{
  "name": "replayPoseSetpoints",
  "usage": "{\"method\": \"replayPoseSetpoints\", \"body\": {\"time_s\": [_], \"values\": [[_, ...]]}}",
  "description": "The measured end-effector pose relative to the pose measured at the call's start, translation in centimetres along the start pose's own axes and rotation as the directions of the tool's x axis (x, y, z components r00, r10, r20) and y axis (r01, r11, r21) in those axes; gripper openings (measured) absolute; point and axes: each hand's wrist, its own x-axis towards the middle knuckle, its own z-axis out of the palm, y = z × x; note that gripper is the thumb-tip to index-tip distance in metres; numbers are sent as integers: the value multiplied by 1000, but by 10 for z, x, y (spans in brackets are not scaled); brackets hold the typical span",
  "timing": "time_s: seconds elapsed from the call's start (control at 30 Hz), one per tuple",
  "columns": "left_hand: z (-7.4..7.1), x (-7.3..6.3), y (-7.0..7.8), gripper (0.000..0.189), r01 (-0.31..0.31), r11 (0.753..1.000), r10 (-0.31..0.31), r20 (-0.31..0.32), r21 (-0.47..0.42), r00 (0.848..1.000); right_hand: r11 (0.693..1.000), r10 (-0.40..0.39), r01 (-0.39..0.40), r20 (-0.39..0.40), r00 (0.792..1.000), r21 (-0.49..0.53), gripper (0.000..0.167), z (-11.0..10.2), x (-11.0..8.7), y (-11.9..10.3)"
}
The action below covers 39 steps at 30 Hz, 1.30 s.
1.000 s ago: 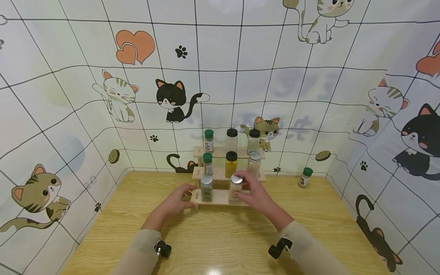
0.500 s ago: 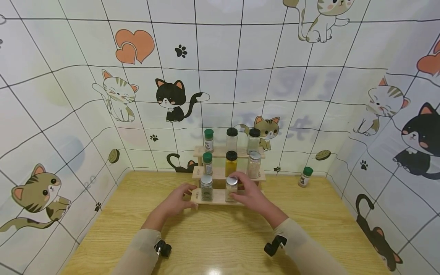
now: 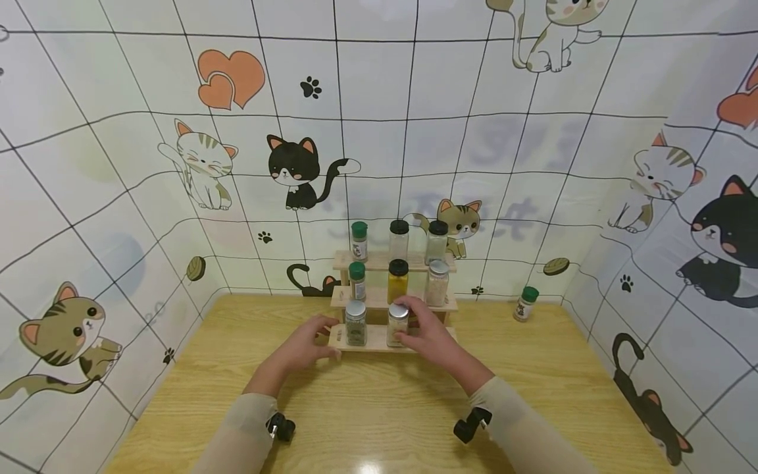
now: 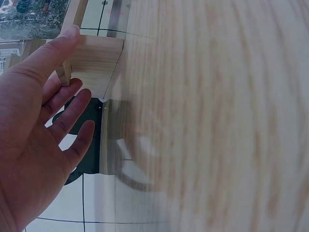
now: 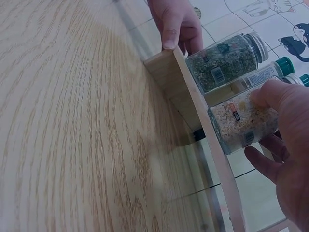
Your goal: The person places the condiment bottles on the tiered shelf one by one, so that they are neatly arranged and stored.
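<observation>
A three-tier wooden spice rack (image 3: pixel 379 337) stands against the back wall. My left hand (image 3: pixel 304 343) pinches the left end of its lowest shelf between thumb and fingers; in the left wrist view, the other fingers of this hand (image 4: pixel 43 116) spread loosely below the wood. On that same shelf, my right hand (image 3: pixel 435 336) holds a silver-lidded glass spice jar (image 5: pixel 241 116) of pale granules, thumb in front and fingers behind. The jar is upright. To its left, with a gap between, stands a silver-lidded jar of dried green herbs (image 3: pixel 356 326).
The middle tier carries a green-capped bottle (image 3: pixel 358 282), a yellow spice jar (image 3: pixel 398 283) and a silver-lidded jar (image 3: pixel 437 286). Another green-capped bottle (image 3: pixel 359 242) and two black-lidded jars are on top. One more green-capped bottle (image 3: pixel 525 305) stands alone on the table (image 3: pixel 367 408) at right.
My right hand has slid the jar of pale granules a little left along the lowest shelf, then nearly stopped. The left hand has stayed at the shelf's end.
</observation>
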Motion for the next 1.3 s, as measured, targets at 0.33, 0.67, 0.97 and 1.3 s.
{"method": "replayPoseSetpoints", "body": {"time_s": [0.33,0.67,0.97,1.3], "values": [[0,1,0,71,25,999,-25,-4,-21,1000,999,-36,33,-92,995,-40,82,-7,-7,-4],[0,0,-1,75,31,999,-32,-1,-16,1000,999,35,-34,-190,981,8,79,-32,-27,3],[1,0,-1,73,26,1000,-26,-2,-11,1000,993,76,-98,-289,954,-62,72,-65,-48,16],[1,0,-2,73,40,999,-40,1,-10,999,960,104,-212,-473,875,-181,56,-112,-70,42]]}}
